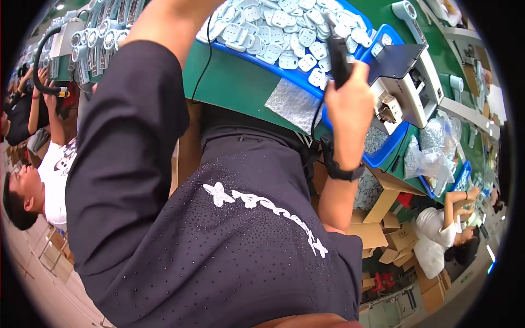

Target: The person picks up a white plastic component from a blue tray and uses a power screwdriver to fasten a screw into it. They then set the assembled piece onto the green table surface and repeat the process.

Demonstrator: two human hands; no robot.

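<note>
My right hand is closed around a black electric screwdriver, a long slim tool. It points up and away over a blue tray heaped with small pale-blue plastic covers, each with holes in it. A thin black cord hangs below this hand. My left forearm leaves the picture at the top, so the left hand is out of sight. Right of my right hand stands a beige screw feeder with a dark raised lid.
A bubble-wrap sheet lies on the green table. Another blue tray holds small metal pieces beneath the feeder. Pale-blue round-headed parts crowd the far left. Clear bags and cardboard boxes are at right. Other people sit on both sides.
</note>
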